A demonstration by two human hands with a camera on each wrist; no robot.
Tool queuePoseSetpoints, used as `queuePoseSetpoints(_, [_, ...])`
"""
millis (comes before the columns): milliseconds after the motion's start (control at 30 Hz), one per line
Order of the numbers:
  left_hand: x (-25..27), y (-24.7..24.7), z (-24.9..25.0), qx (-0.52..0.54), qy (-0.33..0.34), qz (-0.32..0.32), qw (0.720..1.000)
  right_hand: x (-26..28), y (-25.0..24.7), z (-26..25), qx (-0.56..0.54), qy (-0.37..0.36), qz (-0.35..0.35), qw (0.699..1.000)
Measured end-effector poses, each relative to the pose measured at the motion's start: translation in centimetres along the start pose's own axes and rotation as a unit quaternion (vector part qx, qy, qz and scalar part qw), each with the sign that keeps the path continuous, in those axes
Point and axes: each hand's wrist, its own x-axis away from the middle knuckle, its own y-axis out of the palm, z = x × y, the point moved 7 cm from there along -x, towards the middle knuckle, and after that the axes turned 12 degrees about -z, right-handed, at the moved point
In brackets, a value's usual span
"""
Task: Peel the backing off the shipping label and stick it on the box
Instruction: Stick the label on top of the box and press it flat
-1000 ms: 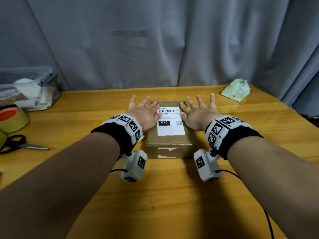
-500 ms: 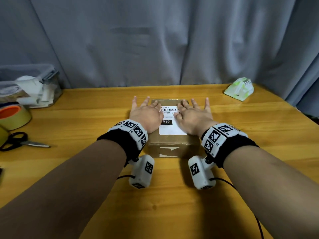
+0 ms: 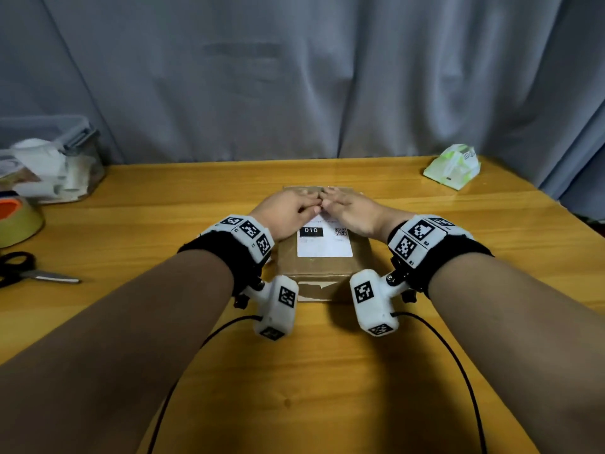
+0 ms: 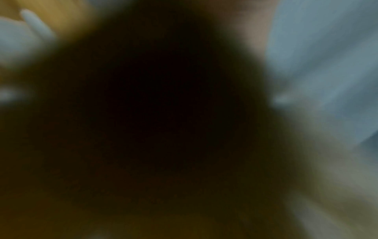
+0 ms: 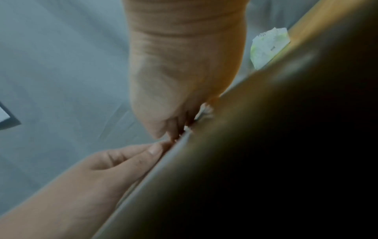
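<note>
**Both hands flat on label, top of box**

Cardboard box point(image 3: 324, 260) sits mid-surface point(image 3: 327, 371), shipping label point(image 3: 324, 245) stuck on its top face. Left hand point(image 3: 284, 213) and right hand point(image 3: 352, 209) lie palm-down over the label's far half, fingers straight, fingertips meeting at centre, gripping nothing. Forearms converge inward. Left wrist view dark, blurred.

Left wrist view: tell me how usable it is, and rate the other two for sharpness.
Left wrist view: nearly all dark blur, nothing identifiable. Right wrist view: the right hand and left hand show softly, the lower right lost in shadow. Head view: sharpest, the shipping label on the cardboard box is readable, edges bowed by the wide lens.
</note>
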Motion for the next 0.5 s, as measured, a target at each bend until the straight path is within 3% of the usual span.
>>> queuePoseSetpoints(233, [0.5,2.4,-0.8,-0.125,-0.089,-0.135,0.979,0.9,1.4,1.1,0.165,0.047,-0.034,0.985])
queuePoseSetpoints(333, [1.2,2.7,-1.1,-0.149,-0.124,-0.152,0.969,2.5,1.7,0.8,0.204,0.039,-0.041,0.977])
queuePoseSetpoints(500, [2.4,2.6,-1.0,-0.181,-0.168,-0.15,0.957,4.4,1.5,0.5,0.273,0.044,0.007,0.961])
